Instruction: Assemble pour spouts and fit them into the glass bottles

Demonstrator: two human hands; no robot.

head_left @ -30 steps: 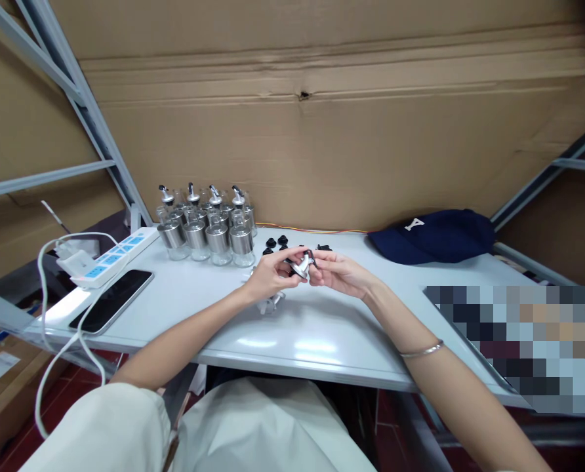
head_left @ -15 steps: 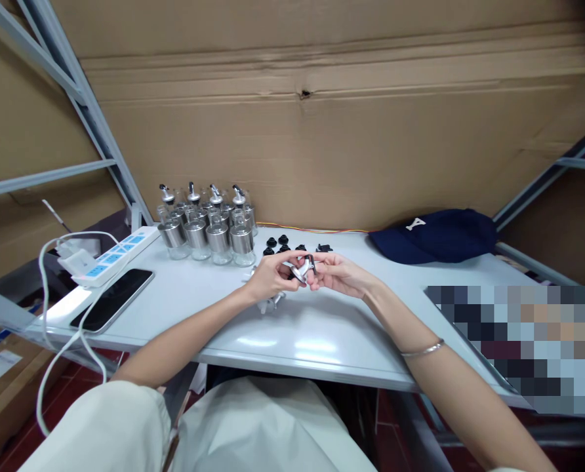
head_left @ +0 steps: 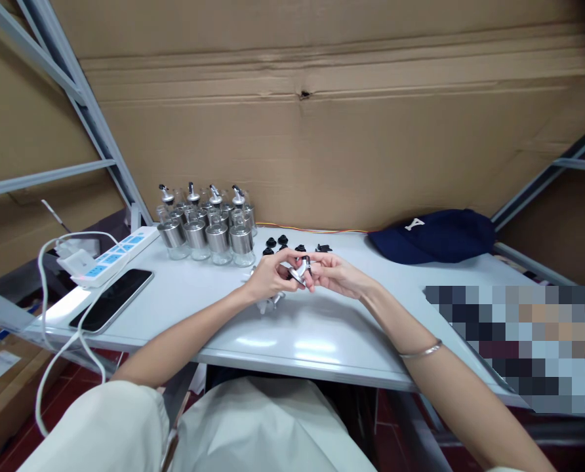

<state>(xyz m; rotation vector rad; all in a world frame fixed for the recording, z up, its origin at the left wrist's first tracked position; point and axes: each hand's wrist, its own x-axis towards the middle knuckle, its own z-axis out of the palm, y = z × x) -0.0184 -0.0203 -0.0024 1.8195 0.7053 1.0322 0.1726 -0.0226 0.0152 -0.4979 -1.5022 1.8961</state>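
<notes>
My left hand [head_left: 269,275] is closed around the base of a silver pour spout [head_left: 299,273], holding it tilted above the table. At the spout's tip sits a small black cap [head_left: 305,261], pinched by the fingers of my right hand [head_left: 340,275]. Below and beside my left hand lie more silver spout parts [head_left: 271,303], partly hidden by it. Just beyond my hands are several black stoppers [head_left: 271,242] and a small group of black pieces [head_left: 324,248].
Glass bottles with steel bands [head_left: 218,237] stand in rows at the back left, some topped with spouts. A power strip [head_left: 120,255] with white cables and a phone [head_left: 113,300] lie left. A navy cap [head_left: 435,236] rests at the back right, near a blurred-out patch.
My right hand has shifted slightly left, and the black cap now sits closer over the spout's tip. My left hand keeps its hold on the spout.
</notes>
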